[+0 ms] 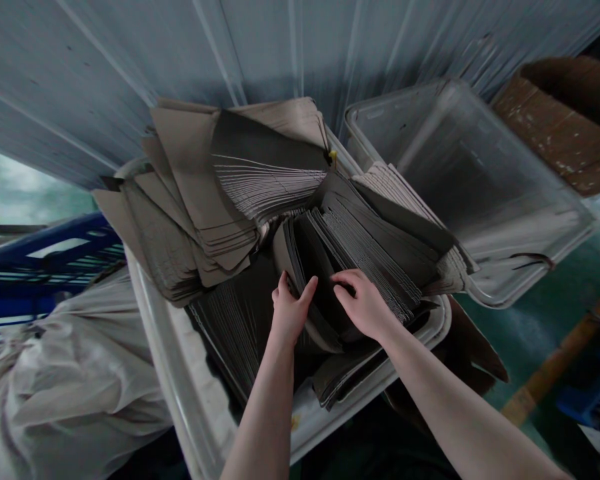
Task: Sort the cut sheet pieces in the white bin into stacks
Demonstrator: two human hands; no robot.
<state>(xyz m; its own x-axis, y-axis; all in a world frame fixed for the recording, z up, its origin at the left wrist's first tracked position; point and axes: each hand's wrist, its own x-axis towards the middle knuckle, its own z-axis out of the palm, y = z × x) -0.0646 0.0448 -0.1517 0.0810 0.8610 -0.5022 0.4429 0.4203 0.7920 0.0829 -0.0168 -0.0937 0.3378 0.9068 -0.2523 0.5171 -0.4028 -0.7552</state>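
A white plastic bin [170,373] holds many thin grey cardboard sheets [365,247], bundled in fanned stacks. Near the middle, my left hand [291,310] straddles a small batch of curved grey sheets [300,260], thumb on one side and fingers on the other. My right hand [363,300] is just to the right, at the gap beside that batch. Its thumb and bent forefinger are apart, with nothing visible between them; its other fingers are mostly hidden. Lighter brown sheets [195,180] lie heaped at the bin's far left.
A clear plastic tub [480,173] stands at the right, with a brown cardboard box [560,127] beyond it. On the left are a blue crate [50,273] and pale crumpled cloth [90,373]. A corrugated metal wall [280,47] runs behind the bin.
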